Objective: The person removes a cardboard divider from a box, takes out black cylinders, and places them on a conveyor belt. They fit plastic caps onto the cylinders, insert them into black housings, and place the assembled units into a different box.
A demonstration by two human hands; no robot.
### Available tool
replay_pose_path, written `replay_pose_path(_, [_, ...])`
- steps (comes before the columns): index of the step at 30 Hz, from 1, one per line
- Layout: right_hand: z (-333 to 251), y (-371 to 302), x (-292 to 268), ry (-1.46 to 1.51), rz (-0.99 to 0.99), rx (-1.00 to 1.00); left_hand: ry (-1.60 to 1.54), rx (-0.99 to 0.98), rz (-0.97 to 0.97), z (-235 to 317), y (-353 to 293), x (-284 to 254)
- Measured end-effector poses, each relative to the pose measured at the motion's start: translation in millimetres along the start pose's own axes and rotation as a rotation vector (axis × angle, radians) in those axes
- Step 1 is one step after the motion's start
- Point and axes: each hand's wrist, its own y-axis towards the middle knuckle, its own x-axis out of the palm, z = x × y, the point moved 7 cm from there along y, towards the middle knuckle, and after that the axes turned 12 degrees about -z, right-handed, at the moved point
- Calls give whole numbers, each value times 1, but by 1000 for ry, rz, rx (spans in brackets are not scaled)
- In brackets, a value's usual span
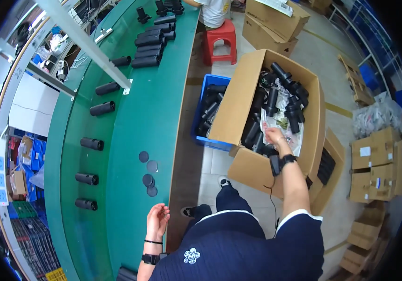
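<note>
Holding the right hand at the mouth of the open cardboard box, among black fittings and whitish wrapping, with fingers drawn together. Cannot tell from this view about any grasp there, because of the small and unclear detail near the fingertips. Seems to have the box flaps folded outward for free access to the contents. Judging by the crossed and tilted positions of the fittings, packed loosely, without strict order.

Carrying the left hand in the air near the edge of the green bench, with fingers loosely bent and nothing visible in them; perhaps placed aside so as not to disturb the flat dark discs just beyond. Showing some discs partly overlapped, probably gathered for short reach.

Noticing also, along the left strip of the bench, a spaced row of black cylinders, all laid on the side, likely for stability against tipping. Farther up, near a seated co-worker, finding a closer group of similar pieces, probably set side by side to save space. Between bench and box, seeing a blue crate with more black parts, perhaps put there for convenience.
</note>
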Motion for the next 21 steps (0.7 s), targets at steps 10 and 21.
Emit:
replay_pose_path(10, [-32,191,-7,-141,590,-60,234,0,126,-15,8,76])
replay_pose_path(21, [-21,77,-45,861,-126,-370,252,-47,127,-41,11,104])
